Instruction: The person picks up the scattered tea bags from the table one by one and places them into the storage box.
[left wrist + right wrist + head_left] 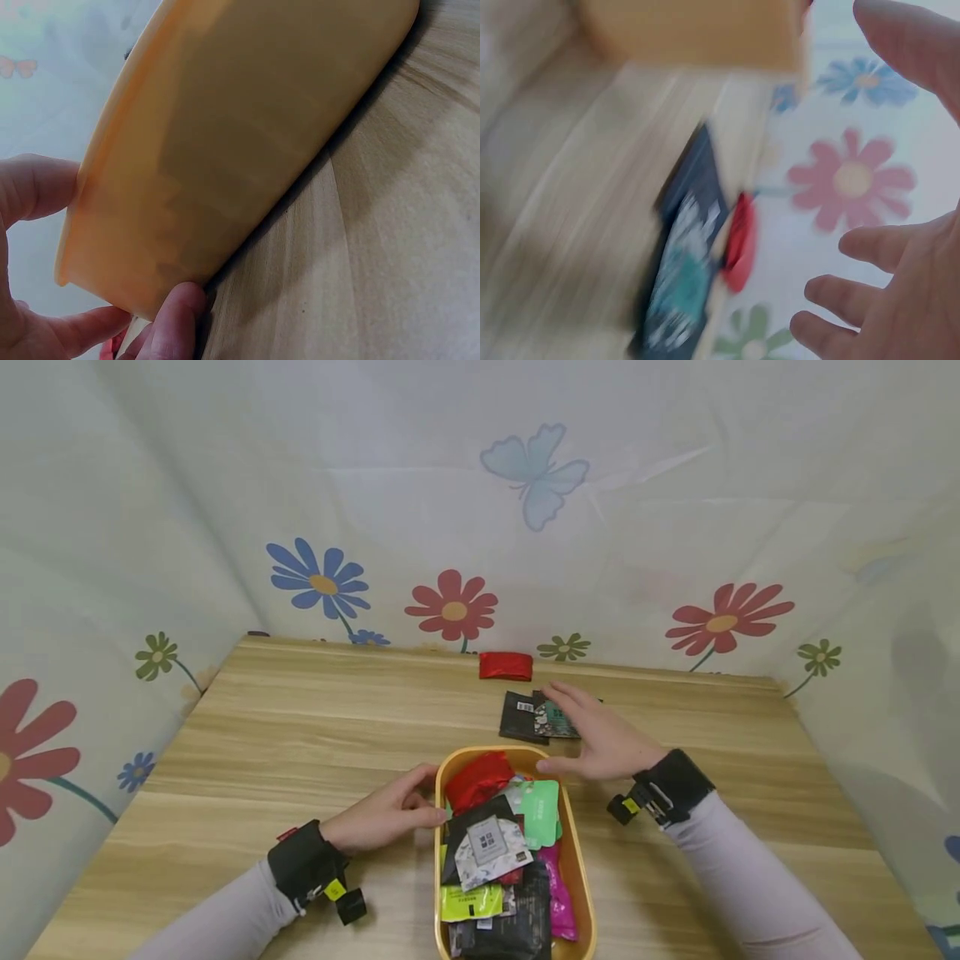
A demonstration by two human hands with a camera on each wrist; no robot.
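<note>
An orange-yellow plastic bin (579, 860) stands on the table, filled with small sachets. My left hand (390, 812) grips its far left corner, the thumb at the rim and fingers around the outer wall (247, 127). Just past the bin's far right corner, my right hand (603, 743) is held with fingers spread and nothing in its grasp. Below its fingertips lie a black sachet (517, 720) and a dark patterned sachet (553, 720), which overlap; the hand covers part of the latter. The right wrist view shows both sachets apart from the fingers, blurred.
A red sachet (506, 666) lies by the table's back edge. Inside the bin are red (477, 782), green (540, 810), white floral (491, 852), yellow-green (471, 903), magenta (558, 902) and black sachets (517, 918). A flower-printed curtain (600, 552) rises behind the wooden table (300, 710).
</note>
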